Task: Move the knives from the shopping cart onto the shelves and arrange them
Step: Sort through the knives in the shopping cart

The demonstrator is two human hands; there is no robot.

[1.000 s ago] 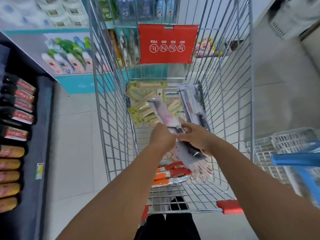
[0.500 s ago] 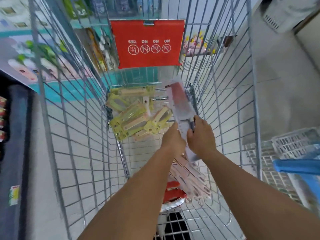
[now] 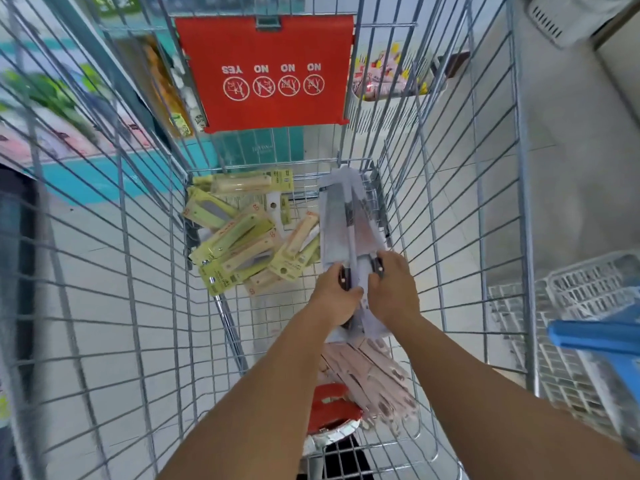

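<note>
Both my hands reach into the wire shopping cart. My left hand grips the dark handle of a packaged cleaver, and my right hand grips the handle of a second packaged cleaver right beside it. The two grey blades in clear wrapping point away from me, side by side above the cart floor. A heap of yellow-carded knives lies at the far left of the cart floor. Pink-carded knives lie under my forearms, with red-and-orange packaged knives nearest me.
A red warning flap hangs on the cart's far end. A white plastic crate with a blue handle stands to the right of the cart. Shelves with bottles show blurred at the left beyond the wire side.
My head has leaned further over the cart, so the view is closer. The cleavers I held together have spread into two, one in each hand, and swung from a leftward tilt to pointing straight away.
</note>
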